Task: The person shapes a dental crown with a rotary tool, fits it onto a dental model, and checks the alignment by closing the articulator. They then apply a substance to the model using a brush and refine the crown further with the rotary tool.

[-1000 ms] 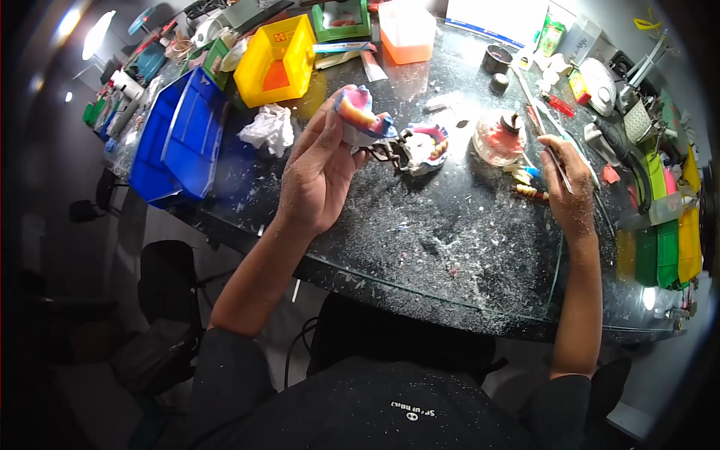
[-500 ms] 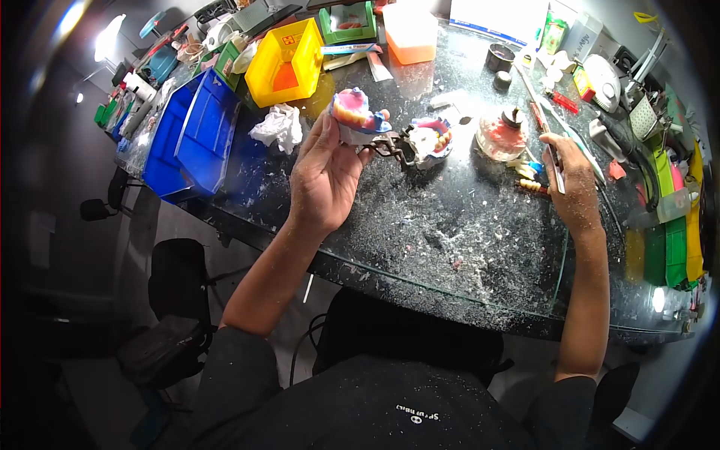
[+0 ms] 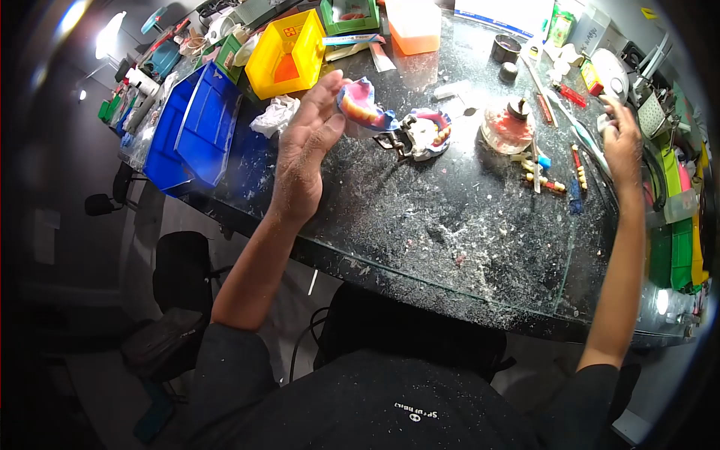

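My left hand (image 3: 306,142) is raised over the black glass table (image 3: 450,225) and pinches a denture model (image 3: 360,103), pink and orange wax on a white cast with blue trim. Just right of it an articulator with another pink denture (image 3: 424,133) stands on the table. My right hand (image 3: 622,139) is stretched to the far right, beside a long thin instrument (image 3: 585,142) and a white device (image 3: 609,71). Its fingers are curled, and whether they hold anything is hidden. Small strips of teeth (image 3: 551,180) lie left of that hand.
A glass lamp with pink contents (image 3: 506,127) stands mid-table. Yellow bin (image 3: 285,52), blue bins (image 3: 187,127) and crumpled tissue (image 3: 274,116) are on the left; an orange tub (image 3: 411,26) at the back. Green and yellow bins (image 3: 679,232) line the right edge. White shavings cover the table.
My right hand has moved up and to the right, away from the tooth strips toward the tools at the table's right edge. My left hand has turned, still holding the denture model.
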Motion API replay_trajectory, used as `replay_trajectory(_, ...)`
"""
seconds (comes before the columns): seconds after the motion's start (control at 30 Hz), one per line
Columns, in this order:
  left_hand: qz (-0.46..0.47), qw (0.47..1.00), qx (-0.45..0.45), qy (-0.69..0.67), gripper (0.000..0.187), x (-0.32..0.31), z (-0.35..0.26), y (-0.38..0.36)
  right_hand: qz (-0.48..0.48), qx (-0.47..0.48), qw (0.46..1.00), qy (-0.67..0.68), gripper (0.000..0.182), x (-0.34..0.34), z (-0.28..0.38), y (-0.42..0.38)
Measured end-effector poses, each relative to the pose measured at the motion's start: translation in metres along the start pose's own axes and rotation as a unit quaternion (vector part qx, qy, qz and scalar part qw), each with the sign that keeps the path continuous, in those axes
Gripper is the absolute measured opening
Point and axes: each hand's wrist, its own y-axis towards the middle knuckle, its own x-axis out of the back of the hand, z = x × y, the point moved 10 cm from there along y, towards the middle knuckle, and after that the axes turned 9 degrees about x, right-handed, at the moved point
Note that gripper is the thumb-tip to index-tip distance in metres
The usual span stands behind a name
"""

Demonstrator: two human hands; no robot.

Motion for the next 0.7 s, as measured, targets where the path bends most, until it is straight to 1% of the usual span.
replay_trajectory(0.03, 0.0, 0.999, -0.024, 0.042, 0.046, 0.001, -0.008, 0.001, -0.015, 0.01, 0.998, -0.056, 0.052, 0.004, -0.032, 0.005)
replay_trajectory(0.1, 0.002, 0.99, -0.071, 0.124, 0.047, 0.003, -0.023, 0.004, -0.014, 0.061, 0.991, -0.118, 0.057, -0.001, -0.086, 0.008)
replay_trajectory(0.13, 0.01, 0.981, -0.093, 0.171, 0.042, 0.001, -0.034, 0.005, 0.028, 0.033, 0.992, -0.121, 0.062, -0.008, -0.104, 0.007)
replay_trajectory(0.23, 0.052, 0.934, -0.119, 0.332, 0.038, -0.015, -0.054, 0.007, 0.111, -0.002, 0.977, -0.179, 0.064, -0.024, -0.133, -0.004)
replay_trajectory(0.27, 0.048, 0.923, -0.15, 0.35, 0.036, -0.02, -0.062, 0.007, 0.112, 0.012, 0.976, -0.187, 0.064, -0.027, -0.143, -0.004)
replay_trajectory(0.3, 0.06, 0.918, -0.146, 0.365, 0.034, -0.024, -0.063, 0.009, 0.091, 0.036, 0.978, -0.186, 0.057, -0.025, -0.139, -0.003)
replay_trajectory(0.37, 0.085, 0.906, -0.138, 0.392, 0.031, -0.03, -0.064, 0.011, 0.07, 0.077, 0.984, -0.143, 0.049, -0.026, -0.139, 0.0)
replay_trajectory(0.47, 0.101, 0.901, -0.101, 0.411, 0.024, -0.035, -0.063, 0.015, 0.068, 0.081, 0.991, -0.087, 0.045, -0.026, -0.138, 0.003)
replay_trajectory(0.57, 0.114, 0.887, -0.116, 0.432, 0.019, -0.038, -0.064, 0.017, 0.048, 0.077, 0.993, -0.07, 0.045, -0.018, -0.142, 0.005)
replay_trajectory(0.67, 0.113, 0.887, -0.103, 0.436, 0.016, -0.039, -0.064, 0.018, -0.018, 0.082, 0.99, -0.117, 0.042, 0.011, -0.116, 0.008)
replay_trajectory(0.7, 0.108, 0.895, -0.089, 0.425, 0.015, -0.038, -0.063, 0.019, -0.028, 0.084, 0.99, -0.11, 0.041, 0.02, -0.105, 0.008)
